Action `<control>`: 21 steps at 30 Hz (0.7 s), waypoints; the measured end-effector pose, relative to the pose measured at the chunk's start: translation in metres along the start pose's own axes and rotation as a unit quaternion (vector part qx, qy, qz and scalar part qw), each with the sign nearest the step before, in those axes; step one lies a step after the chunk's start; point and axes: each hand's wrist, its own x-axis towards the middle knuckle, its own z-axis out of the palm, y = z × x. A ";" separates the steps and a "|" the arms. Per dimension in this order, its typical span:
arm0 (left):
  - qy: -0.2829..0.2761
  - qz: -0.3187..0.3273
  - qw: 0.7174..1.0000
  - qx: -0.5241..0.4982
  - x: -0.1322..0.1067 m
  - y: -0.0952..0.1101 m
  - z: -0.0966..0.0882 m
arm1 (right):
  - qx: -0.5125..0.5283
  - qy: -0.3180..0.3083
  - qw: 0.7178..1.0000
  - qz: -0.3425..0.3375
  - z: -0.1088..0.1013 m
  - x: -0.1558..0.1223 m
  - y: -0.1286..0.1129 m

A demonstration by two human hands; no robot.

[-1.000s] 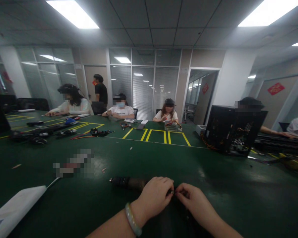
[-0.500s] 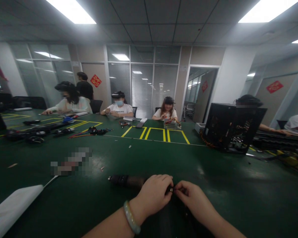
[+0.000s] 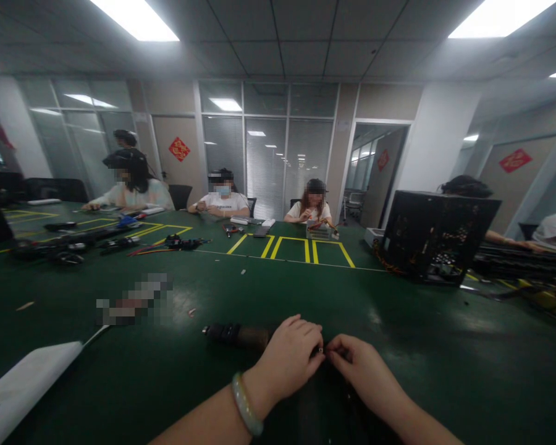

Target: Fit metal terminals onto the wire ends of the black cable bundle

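Observation:
My left hand, with a pale green bangle on its wrist, and my right hand meet fingertip to fingertip low at the centre of the green table. Both are closed in a pinch around a tiny metallic piece too small to name. A dark flat object lies under my hands, mostly hidden. A dark cylindrical tool lies on the table just left of my left hand, its right end hidden behind it.
A white box sits at the near left, and a black open computer case stands at the right. Yellow tape rectangles mark the middle. Several people sit at the far edge and right side; black cables and parts lie far left.
My hands stay pinched together, hardly shifting. The view has tilted slightly. A standing person in black at the back has walked left, behind the seated person.

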 end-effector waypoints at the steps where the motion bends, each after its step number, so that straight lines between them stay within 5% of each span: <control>1: -0.001 0.003 1.000 -0.001 0.000 0.000 0.000 | -0.004 -0.001 1.000 0.002 0.000 0.000 0.000; 13: 0.010 -0.051 0.999 0.012 0.001 -0.007 0.007 | -0.009 -0.009 1.000 0.009 -0.002 0.000 0.000; 21: -0.016 -0.018 1.000 0.012 0.004 -0.009 0.009 | 0.001 -0.006 1.000 0.000 0.000 0.000 0.001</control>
